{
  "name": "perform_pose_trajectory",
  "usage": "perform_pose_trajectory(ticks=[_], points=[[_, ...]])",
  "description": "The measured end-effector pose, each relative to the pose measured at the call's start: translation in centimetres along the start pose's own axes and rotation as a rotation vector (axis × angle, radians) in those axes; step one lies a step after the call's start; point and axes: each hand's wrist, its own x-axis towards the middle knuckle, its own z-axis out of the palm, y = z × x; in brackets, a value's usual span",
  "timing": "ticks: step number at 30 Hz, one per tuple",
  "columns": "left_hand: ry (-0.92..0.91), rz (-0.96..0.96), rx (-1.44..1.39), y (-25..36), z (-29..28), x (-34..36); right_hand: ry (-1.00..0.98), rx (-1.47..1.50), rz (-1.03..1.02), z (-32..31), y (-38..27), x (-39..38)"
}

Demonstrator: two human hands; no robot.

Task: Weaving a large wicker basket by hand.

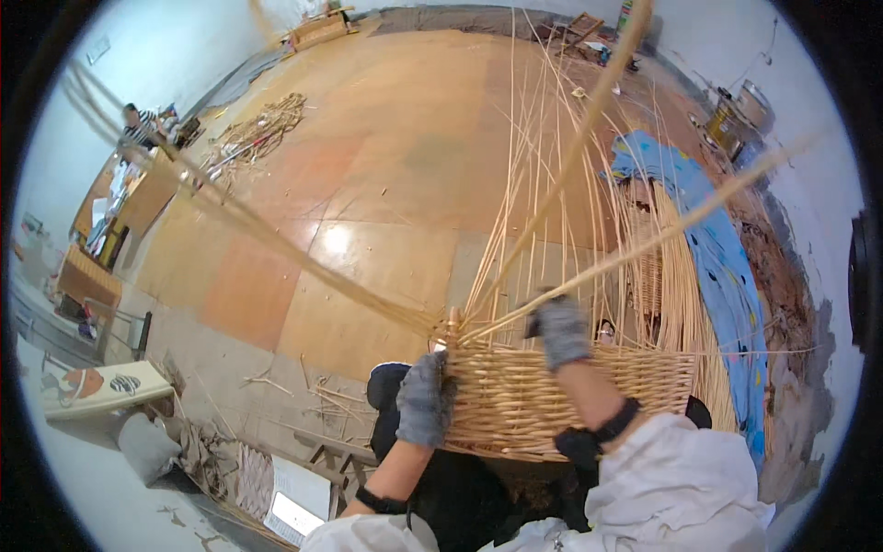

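A woven wicker panel [515,396] lies across my lap, with long pale stakes [543,212] rising from its far edge. My left hand [425,400], in a grey knitted glove, is closed around the panel's left end, beside a short upright peg [452,324]. Over the panel's far edge is my right hand [559,333], also in a grey glove and smeared by motion. Its fingertips meet a long willow rod [635,253] that slants up to the right; whether they grip it cannot be told. More long rods [303,258] fan out from the left corner, blurred.
At the right, loose rods [704,340] lie along a blue patterned cloth [727,267] by the wall. A heap of canes [262,133] is on the board floor. Another person [140,124] sits far left, near wooden furniture [120,207]. Offcuts [336,400] litter the floor at left.
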Motion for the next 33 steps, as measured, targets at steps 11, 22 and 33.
perform_pose_trajectory(ticks=[11,22,33], points=[[-0.332,0.350,0.351,5.2,4.3,3.6,-0.475,-0.302,-0.303,-1.6,0.9,7.1],[-0.418,0.245,0.253,5.3,6.5,3.1,-0.048,0.484,0.078,-3.3,1.1,4.1],[-0.723,-0.364,0.144,12.2,4.2,9.5,0.053,0.935,0.452,-12.7,1.5,-5.4]])
